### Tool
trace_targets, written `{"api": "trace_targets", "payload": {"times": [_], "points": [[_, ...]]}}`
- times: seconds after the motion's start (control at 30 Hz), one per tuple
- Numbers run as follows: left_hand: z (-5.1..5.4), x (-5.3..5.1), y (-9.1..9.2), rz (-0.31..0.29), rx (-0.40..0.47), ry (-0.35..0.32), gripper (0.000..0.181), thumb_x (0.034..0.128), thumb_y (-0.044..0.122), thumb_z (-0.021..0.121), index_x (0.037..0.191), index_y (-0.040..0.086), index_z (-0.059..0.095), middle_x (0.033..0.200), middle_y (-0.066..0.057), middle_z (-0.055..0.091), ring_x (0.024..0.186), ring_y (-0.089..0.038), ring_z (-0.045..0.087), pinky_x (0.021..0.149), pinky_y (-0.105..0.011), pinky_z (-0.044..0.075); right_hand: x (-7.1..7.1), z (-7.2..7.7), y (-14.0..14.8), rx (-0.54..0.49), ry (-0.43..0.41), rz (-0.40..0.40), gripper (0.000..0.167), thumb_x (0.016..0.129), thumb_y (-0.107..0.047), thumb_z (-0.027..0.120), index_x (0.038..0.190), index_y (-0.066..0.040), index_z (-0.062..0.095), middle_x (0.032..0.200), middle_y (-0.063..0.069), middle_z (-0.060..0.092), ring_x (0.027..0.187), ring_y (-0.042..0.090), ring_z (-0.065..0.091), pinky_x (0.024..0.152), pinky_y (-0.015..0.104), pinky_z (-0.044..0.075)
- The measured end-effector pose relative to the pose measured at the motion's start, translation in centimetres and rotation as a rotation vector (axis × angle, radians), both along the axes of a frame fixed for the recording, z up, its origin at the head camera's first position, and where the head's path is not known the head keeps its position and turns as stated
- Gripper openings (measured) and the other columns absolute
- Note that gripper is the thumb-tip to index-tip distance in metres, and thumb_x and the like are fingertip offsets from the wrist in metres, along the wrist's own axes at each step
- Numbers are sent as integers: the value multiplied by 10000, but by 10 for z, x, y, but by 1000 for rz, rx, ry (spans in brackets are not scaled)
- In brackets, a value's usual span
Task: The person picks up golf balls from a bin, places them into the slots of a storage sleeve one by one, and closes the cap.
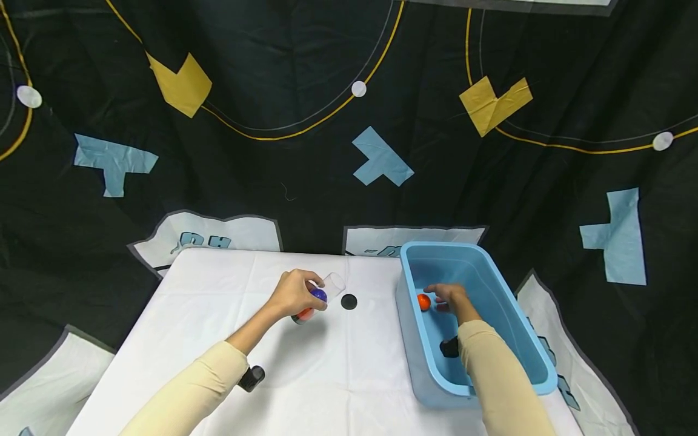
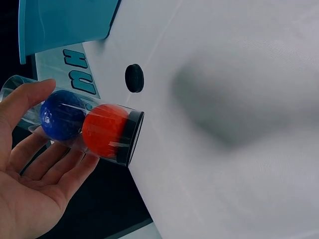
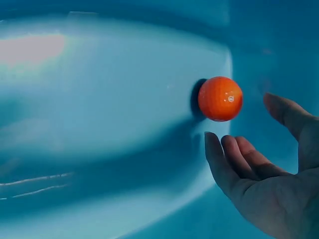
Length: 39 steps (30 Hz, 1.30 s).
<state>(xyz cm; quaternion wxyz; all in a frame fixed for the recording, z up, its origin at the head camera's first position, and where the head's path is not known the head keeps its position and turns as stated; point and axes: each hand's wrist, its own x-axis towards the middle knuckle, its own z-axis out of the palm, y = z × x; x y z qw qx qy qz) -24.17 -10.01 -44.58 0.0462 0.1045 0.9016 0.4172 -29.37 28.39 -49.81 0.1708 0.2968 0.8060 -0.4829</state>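
Left hand's (image 1: 294, 295) got its fingers clamped on a clear tube (image 1: 335, 283) above the table (image 1: 327, 381), half-hiding the blue ball (image 1: 319, 295). Right hand (image 3: 269, 184), cropped in its wrist view: fingers apart near the bin's (image 1: 410, 339) orange ball (image 3: 220, 98).

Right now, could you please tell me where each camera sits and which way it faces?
Head: worn on the head, facing forward and down at the table, blue bin and backdrop; both forearms, left grip and right grip show.
Left wrist: on that wrist, looking at the clear tube with blue ball and red-orange ball; left grip shows.
Right wrist: on that wrist, looking into the blue bin at the orange ball; right grip shows.
Shared: head and left wrist show the tube; head and right wrist show the orange ball.
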Motion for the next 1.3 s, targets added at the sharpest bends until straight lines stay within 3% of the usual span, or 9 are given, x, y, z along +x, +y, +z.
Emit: {"api": "trace_targets", "payload": {"times": [0.17, 0.3, 0.6, 0.83, 0.9, 1.03, 1.2, 1.3], "points": [[0, 1, 1, 0, 3, 1, 367, 656, 138, 922, 983, 80, 767, 894, -107, 783, 837, -224, 736, 692, -331, 606, -5, -5, -2, 6, -33, -18, 682, 939, -231, 666, 1445, 125, 377, 1405, 329, 482, 1199, 430, 582, 1064, 487, 495], [-1, 1, 2, 6, 14, -1, 359, 647, 127, 924, 967, 89, 767, 885, -102, 782, 821, -215, 736, 680, -328, 606, -8, -9, 1, -25, -55, 12, 680, 942, -218, 658, 1445, 133, 365, 1380, 335, 471, 1204, 437, 581, 1061, 481, 496], [-3, -2, 5, 7, 1, -10, 356, 664, 146, 918, 984, 104, 768, 903, -95, 782, 836, -210, 729, 686, -317, 602, -7, -23, 4, -50, -39, 51, 580, 928, -187, 669, 1362, 124, 440, 1230, 269, 498, 978, 319, 643, 907, 376, 591], [0, 0, -1, 10, 15, -5, 356, 665, 125, 914, 987, 88, 768, 906, -108, 781, 824, -212, 734, 685, -326, 607, -6, -25, -10, -45, -7, -7, 533, 906, -81, 648, 1348, 147, 457, 1251, 258, 475, 1064, 350, 590, 923, 380, 583], [0, 0, 0, 10, 16, -4, 356, 665, 126, 915, 986, 85, 767, 904, -109, 781, 823, -213, 735, 684, -329, 607, -5, -23, -12, -45, -6, -31, 534, 901, -65, 652, 1354, 137, 455, 1255, 253, 477, 1073, 359, 585, 923, 382, 583], [0, 1, 0, 11, 15, -10, 356, 663, 129, 918, 983, 86, 767, 906, -108, 783, 832, -215, 737, 690, -330, 608, -4, -12, -11, -87, -13, 7, 520, 924, -66, 647, 1364, 119, 443, 1233, 249, 487, 975, 310, 623, 891, 352, 594], [1, 1, 1, 12, 6, -9, 355, 661, 133, 920, 978, 94, 766, 908, -107, 783, 844, -224, 736, 699, -338, 608, -4, 16, -7, -94, 15, 116, 491, 953, -113, 640, 1347, 118, 461, 1207, 256, 523, 838, 243, 674, 904, 357, 590], [1, 1, 2, 10, 6, -7, 344, 662, 131, 919, 969, 96, 766, 904, -107, 784, 840, -225, 736, 695, -338, 608, -3, 35, -4, -77, 47, 142, 488, 955, -125, 646, 1344, 114, 474, 1239, 269, 538, 868, 254, 684, 903, 368, 592]]}}
